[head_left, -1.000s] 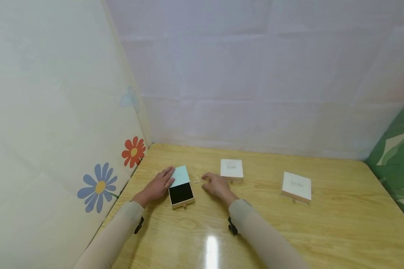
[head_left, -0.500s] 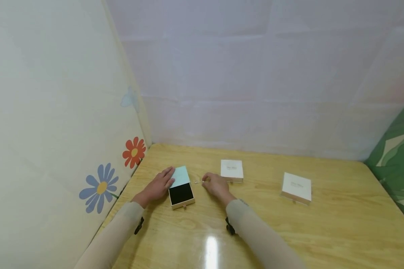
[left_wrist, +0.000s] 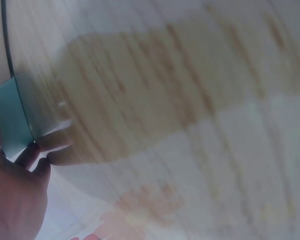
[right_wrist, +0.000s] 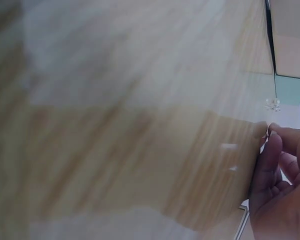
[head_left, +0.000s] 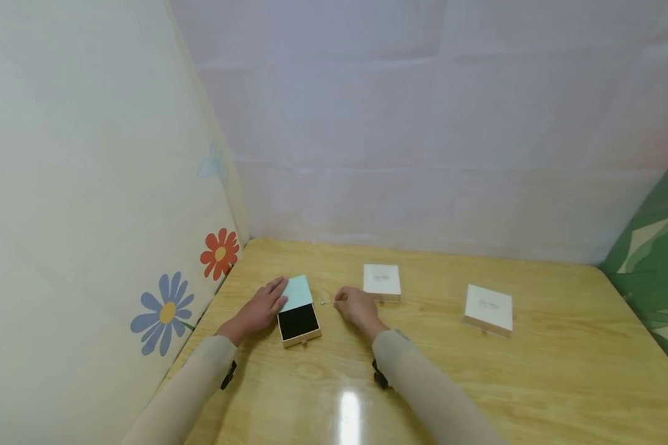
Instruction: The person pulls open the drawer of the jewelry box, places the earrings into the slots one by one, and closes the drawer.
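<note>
My left hand (head_left: pixel 258 307) rests with extended fingers against the left edge of a turquoise-topped box (head_left: pixel 297 293). The box's drawer (head_left: pixel 300 339) is pulled out towards me, showing a black lining. In the left wrist view, my fingers touch the turquoise side (left_wrist: pixel 12 117). Just right of the box, a small sparkly earring (head_left: pixel 323 303) lies on the table; in the right wrist view the earring (right_wrist: pixel 272 104) looks clear and bead-like. Beside it, my right hand (head_left: pixel 358 308) brings thumb and index fingertip together at the table, pinching a second tiny earring, mostly hidden.
A white box (head_left: pixel 381 282) with faint lettering stands just beyond my right hand. Another white box (head_left: pixel 488 309) sits farther right. The wooden table (head_left: pixel 568 371) meets a pale cloth wall (head_left: pixel 423 154) at the back and a flower-printed one on the left.
My right fingertips have drawn together over the nearer earring, which showed beside them before and is now mostly covered. The left hand and the boxes have stayed in place.
</note>
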Motion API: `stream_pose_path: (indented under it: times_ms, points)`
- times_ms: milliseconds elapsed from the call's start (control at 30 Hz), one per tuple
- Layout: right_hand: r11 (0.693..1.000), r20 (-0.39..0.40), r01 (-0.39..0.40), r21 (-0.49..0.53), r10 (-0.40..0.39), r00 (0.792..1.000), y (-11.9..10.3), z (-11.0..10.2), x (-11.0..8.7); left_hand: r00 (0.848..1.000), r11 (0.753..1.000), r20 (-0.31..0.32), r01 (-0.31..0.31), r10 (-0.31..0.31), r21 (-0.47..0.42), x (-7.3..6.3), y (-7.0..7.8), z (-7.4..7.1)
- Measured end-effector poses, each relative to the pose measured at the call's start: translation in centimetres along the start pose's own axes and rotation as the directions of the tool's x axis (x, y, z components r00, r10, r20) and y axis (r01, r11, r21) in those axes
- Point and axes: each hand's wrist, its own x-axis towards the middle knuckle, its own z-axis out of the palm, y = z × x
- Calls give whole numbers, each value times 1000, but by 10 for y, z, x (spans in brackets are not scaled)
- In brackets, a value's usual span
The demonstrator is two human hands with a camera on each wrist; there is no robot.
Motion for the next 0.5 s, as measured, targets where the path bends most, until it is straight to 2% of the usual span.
stream_pose_path:
  times_ms: [400, 500]
  points:
    - [998, -26, -4, 61, 5, 1000, 5, 1, 0, 1000, 1000, 11, 15, -16, 8, -2, 0, 2]
    - [997, -26, -7, 82, 9, 1000, 6, 0, 0, 1000, 1000, -3, 5, -5, 7, 0, -2, 3]
